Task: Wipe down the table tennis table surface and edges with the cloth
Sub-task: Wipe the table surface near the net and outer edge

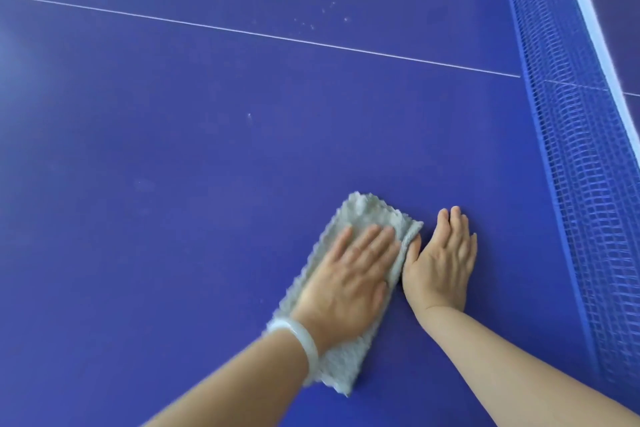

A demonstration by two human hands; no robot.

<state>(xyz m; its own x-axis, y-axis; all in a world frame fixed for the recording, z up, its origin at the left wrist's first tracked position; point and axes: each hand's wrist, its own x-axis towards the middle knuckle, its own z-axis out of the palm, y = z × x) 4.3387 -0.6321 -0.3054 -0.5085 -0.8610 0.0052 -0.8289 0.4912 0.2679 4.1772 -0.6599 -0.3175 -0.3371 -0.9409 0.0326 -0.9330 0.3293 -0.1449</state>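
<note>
My left hand (349,270) presses flat, fingers straight and slightly spread, on the folded grey cloth (363,213) lying on the near part of the blue table tennis table (173,149). My right hand (440,260) rests palm-down on the bare surface just right of it, fingers straight and together, thumb touching the cloth's edge. A pale bangle (298,336) circles my left wrist. The net (581,149) runs along the right; pale specks (318,19) dot the surface beyond the white line (242,32).
</note>
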